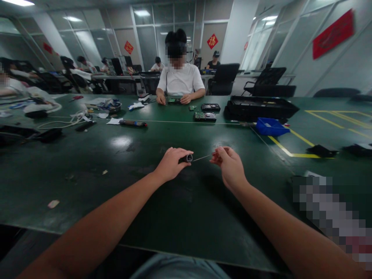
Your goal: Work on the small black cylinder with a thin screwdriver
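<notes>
My left hand [173, 163] is closed around a small dark cylindrical piece [189, 158] whose round, pale-rimmed end faces right. Between the fingertips of my right hand [229, 164] is a thin metal rod [202, 157]; its far tip points left and comes close to the cylinder's rim. Whether the tip touches it I cannot tell. My fingers hide the rod's other end. Both hands are just above the green tabletop [162, 217], near its middle.
Across the table a person in a white shirt [181, 79] handles a circuit board. Hard drives [205, 116], a black tray [261, 108] and a blue bin [271, 126] stand beyond my hands. A screwdriver [133, 123] and white cables [74, 118] lie to the left.
</notes>
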Available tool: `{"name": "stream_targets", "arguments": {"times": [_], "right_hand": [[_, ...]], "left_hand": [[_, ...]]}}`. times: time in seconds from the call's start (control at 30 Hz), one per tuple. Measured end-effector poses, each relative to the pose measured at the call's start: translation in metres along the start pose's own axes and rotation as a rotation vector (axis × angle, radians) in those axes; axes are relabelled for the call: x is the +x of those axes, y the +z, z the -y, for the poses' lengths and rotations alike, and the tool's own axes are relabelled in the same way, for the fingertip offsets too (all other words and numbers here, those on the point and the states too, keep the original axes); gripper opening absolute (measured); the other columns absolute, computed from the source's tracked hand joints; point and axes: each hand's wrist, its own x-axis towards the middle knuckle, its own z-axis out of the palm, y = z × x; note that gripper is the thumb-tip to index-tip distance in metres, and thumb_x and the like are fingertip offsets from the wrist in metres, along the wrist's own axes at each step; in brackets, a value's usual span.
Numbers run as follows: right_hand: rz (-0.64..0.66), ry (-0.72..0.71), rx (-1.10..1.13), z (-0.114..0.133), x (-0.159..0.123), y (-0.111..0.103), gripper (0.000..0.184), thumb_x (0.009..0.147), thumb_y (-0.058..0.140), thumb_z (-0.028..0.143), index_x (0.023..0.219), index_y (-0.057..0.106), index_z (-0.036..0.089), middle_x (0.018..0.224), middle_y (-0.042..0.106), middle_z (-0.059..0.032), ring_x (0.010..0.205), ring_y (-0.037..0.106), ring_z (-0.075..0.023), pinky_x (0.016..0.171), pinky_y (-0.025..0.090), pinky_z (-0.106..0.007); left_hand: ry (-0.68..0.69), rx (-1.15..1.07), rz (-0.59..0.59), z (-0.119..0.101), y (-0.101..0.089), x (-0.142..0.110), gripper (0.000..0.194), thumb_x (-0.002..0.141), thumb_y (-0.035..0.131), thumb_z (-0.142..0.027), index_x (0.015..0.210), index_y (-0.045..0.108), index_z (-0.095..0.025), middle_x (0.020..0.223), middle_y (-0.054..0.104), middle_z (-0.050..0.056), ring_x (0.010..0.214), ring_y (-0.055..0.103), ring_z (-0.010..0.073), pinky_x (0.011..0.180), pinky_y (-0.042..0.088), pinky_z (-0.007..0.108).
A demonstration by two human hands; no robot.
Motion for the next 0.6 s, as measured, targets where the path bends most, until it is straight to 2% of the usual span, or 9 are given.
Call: {"name": "stream_targets", "arguments": {"times": [0.2, 0.3, 0.4, 0.6], "right_hand": [[0.02, -0.185, -0.119, 0.0, -0.006, -0.001, 0.021, 0.092, 0.058, 0.043, 0.093, 0.061, 0.023, 0.083, 0.064, -0.0027, 0.073, 0.062, -0.017, 0.075, 0.054, -0.036], [0.075, -0.257, -0.232, 0.002, -0.006, -0.001, 0.023, 0.094, 0.056, 0.045, 0.095, 0.061, 0.022, 0.085, 0.067, -0.0038, 0.076, 0.065, -0.0185, 0.076, 0.054, -0.037], [0.094, -0.289, -0.349, 0.005, -0.007, -0.001, 0.024, 0.095, 0.054, 0.044, 0.093, 0.061, 0.021, 0.081, 0.068, -0.0042, 0.074, 0.065, -0.0193, 0.074, 0.052, -0.038], [0.05, -0.316, -0.518, 0.012, -0.01, -0.001, 0.023, 0.096, 0.052, 0.041, 0.09, 0.059, 0.021, 0.078, 0.068, -0.0042, 0.071, 0.064, -0.0195, 0.069, 0.049, -0.036]], "left_hand": [[-0.01, -0.011, 0.024, 0.003, 0.001, -0.001, 0.04, 0.087, 0.072, -0.026, 0.126, 0.065, -0.027, 0.126, 0.067, 0.005, 0.12, 0.057, 0.0246, 0.113, 0.029, 0.052], [-0.011, -0.001, 0.038, 0.001, 0.0, -0.001, 0.041, 0.085, 0.074, -0.027, 0.125, 0.066, -0.028, 0.123, 0.067, 0.004, 0.119, 0.057, 0.0247, 0.112, 0.029, 0.053], [-0.015, 0.021, 0.049, 0.001, 0.0, -0.001, 0.042, 0.083, 0.075, -0.027, 0.124, 0.066, -0.028, 0.121, 0.068, 0.004, 0.117, 0.058, 0.0252, 0.111, 0.03, 0.053], [-0.021, 0.0, 0.039, 0.003, 0.001, 0.001, 0.043, 0.079, 0.079, -0.028, 0.121, 0.069, -0.025, 0.116, 0.068, 0.005, 0.111, 0.059, 0.025, 0.103, 0.04, 0.045]]}}
